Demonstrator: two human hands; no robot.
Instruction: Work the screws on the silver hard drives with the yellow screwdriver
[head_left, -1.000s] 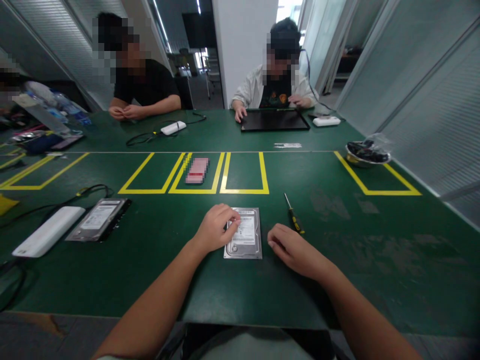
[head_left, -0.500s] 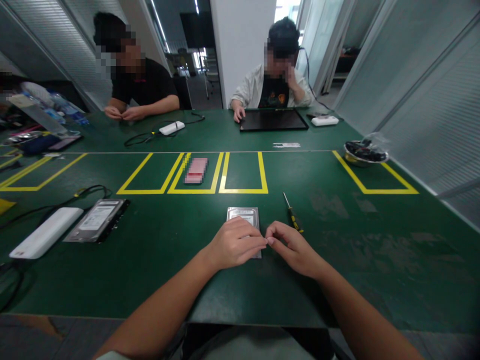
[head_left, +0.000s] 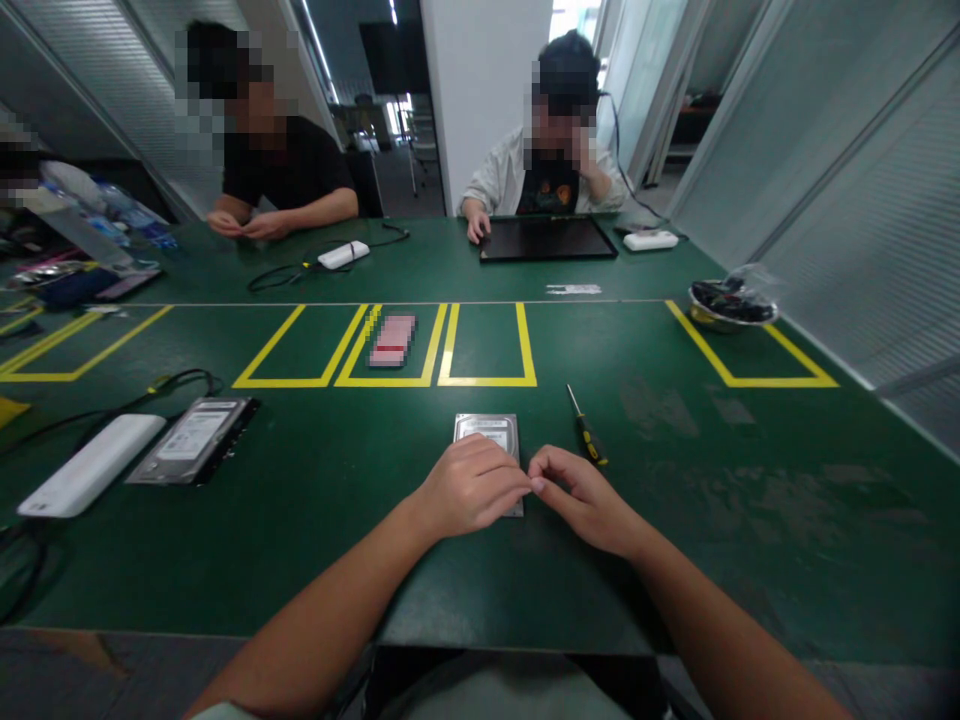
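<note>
A silver hard drive (head_left: 487, 430) lies flat on the green table (head_left: 525, 580) just in front of me. My left hand (head_left: 469, 490) rests palm down over the drive's near half, covering its label. My right hand (head_left: 585, 495) lies on the table at the drive's right edge, its fingertips meeting those of the left hand. Whether something small is pinched between the fingertips cannot be made out. A yellow-and-black screwdriver (head_left: 586, 428) lies on the table just beyond my right hand.
A second hard drive (head_left: 196, 438) and a white box (head_left: 90, 465) with black cables lie at the left. Yellow tape boxes (head_left: 487, 345) mark the table's middle. A metal bowl (head_left: 731, 305) sits far right. Two people sit across, one at a black tablet (head_left: 547, 240).
My left hand slid from the drive's upper left down over its near half. My right hand shifted left until the fingertips of both hands touched. Across the table, a person raised a hand to the face.
</note>
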